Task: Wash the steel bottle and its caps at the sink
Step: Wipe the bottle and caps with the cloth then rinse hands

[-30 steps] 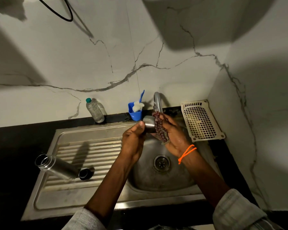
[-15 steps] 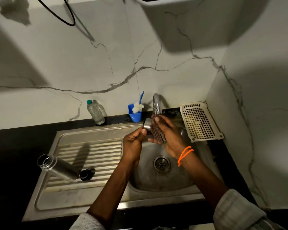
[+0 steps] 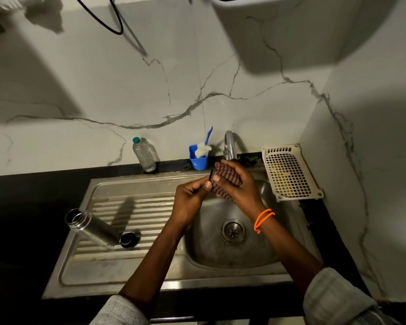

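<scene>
Over the sink basin, just below the tap, my right hand grips a checked red-and-white cloth wrapped around a steel cap, of which only a dark edge shows. My left hand pinches that cap from the left with thumb and curled fingers. The open steel bottle lies on its side on the ribbed drainboard, mouth to the left. A small black cap sits beside the bottle's base.
A clear plastic bottle with a green cap and a blue cup holding a brush stand against the marble wall. A cream perforated tray leans at the right of the sink. The drain lies under my hands.
The cloth has slid over the steel cap, which showed bare earlier and is now almost hidden. Both hands stayed under the tap. Bottle and black cap have not moved.
</scene>
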